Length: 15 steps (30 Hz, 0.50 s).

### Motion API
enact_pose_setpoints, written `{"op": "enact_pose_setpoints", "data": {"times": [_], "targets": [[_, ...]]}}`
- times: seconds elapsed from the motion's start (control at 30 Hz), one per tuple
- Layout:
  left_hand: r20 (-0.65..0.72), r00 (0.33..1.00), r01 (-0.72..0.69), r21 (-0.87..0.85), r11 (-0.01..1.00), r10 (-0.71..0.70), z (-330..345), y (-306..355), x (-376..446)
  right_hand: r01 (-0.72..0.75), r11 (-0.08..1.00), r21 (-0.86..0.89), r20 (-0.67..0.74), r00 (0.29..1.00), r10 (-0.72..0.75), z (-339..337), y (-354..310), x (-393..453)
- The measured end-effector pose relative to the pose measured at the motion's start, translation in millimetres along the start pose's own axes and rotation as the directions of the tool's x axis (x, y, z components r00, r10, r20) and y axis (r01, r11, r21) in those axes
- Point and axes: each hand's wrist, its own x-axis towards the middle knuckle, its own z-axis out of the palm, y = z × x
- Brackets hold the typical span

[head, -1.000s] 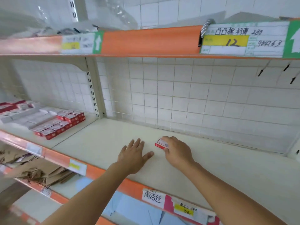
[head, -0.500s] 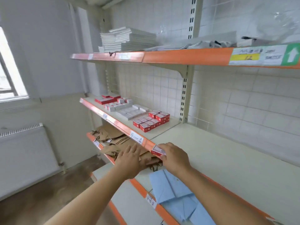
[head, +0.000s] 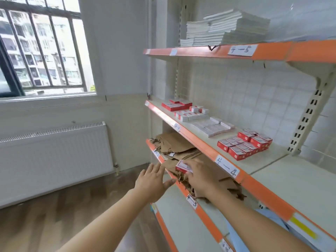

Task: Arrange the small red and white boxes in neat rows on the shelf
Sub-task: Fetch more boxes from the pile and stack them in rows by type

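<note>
Right hand (head: 199, 176) pinches one red and white box (head: 182, 166), carried in the air below the shelf (head: 205, 150). Left hand (head: 154, 180) spread wide, empty. Box rows (head: 244, 143) sit at 2 o'clock.

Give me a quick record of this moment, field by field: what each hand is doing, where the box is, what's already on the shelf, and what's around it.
right hand: right hand grips a small red and white box, carried in front of the brown paper bags
left hand: left hand open, fingers spread, holding nothing
placed boxes: block of red and white boxes in rows on the shelf labelled 4-4
same shelf, further back: white packs, more red and white boxes
top shelf: stacked white booklets
surroundings: barred window, radiator
</note>
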Motion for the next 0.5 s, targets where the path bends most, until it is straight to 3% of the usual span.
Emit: {"op": "enact_pose_setpoints", "data": {"times": [0.23,0.5], "targets": [[-0.018,0.999,0.047,0.005,0.999,-0.047,-14,-55,74,0.046,0.999,0.021,0.018,0.999,-0.046,18,-9,95],[-0.031,0.997,0.066,0.003,0.998,-0.066,-50,-95,183,0.04,0.998,0.039,-0.065,0.997,-0.037,40,3,223]]}}
